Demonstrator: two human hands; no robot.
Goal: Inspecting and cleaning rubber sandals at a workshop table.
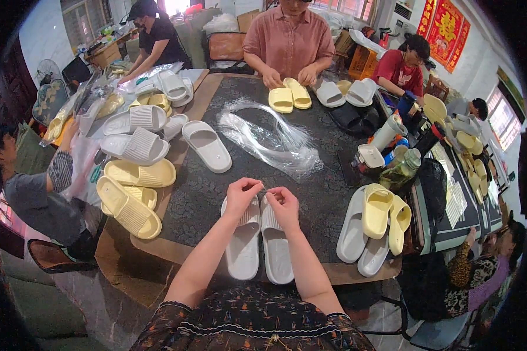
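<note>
A pair of grey slide slippers (243,255) lies side by side at the near edge of the table, heels toward me. Over their straps my left hand (243,194) and my right hand (282,203) come close together, fingers pinched. Something thin seems to be between the fingertips, too small to make out; it may be a clear strand. Just beyond them lies a looped bundle of clear plastic strands (269,137). A single grey slipper (206,146) sits left of that bundle.
Yellow slippers (129,206) and grey slippers (136,145) are heaped at the left. More slippers (351,225), bottles and a jar (401,169) line the right. Across the table a person in a pink shirt (289,44) handles yellow slippers (290,95). Other people work around.
</note>
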